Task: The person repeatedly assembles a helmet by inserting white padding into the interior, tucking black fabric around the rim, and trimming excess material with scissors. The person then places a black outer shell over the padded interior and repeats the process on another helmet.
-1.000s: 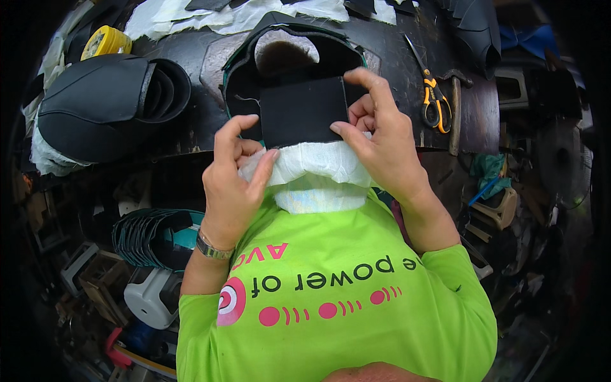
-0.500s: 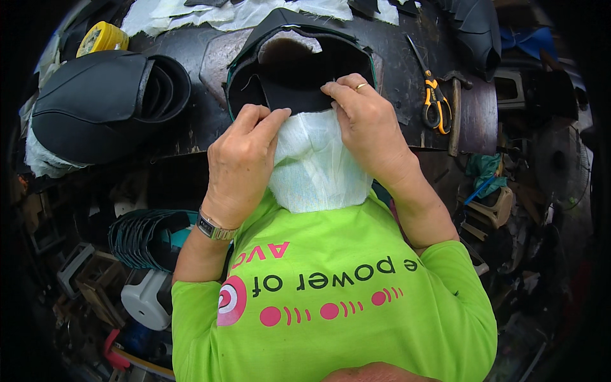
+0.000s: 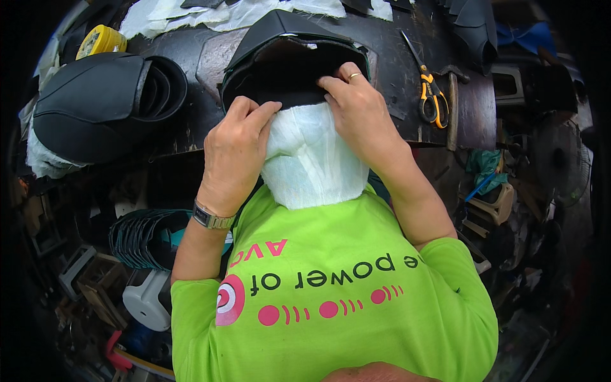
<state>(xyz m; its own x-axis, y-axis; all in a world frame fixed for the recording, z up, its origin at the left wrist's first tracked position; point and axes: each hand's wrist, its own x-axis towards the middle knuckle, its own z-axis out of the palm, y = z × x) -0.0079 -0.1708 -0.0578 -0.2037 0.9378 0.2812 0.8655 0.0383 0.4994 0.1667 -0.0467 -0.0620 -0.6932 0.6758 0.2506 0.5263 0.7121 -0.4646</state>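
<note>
Head view, and it was close work! The left hand (image 3: 232,143) pinched the top edge of the white cloth (image 3: 309,162), which hung between both hands; the right hand (image 3: 359,111) curled over its other side, though what it pinched, you couldn't tell. Just beyond both hands stood the black shell (image 3: 273,32). Right of the right hand lay scissors (image 3: 427,81) and a hammer (image 3: 452,111).

Upside-down lettering (image 3: 339,272), black and pink — on lime-green shirt (image 3: 382,337)
</note>
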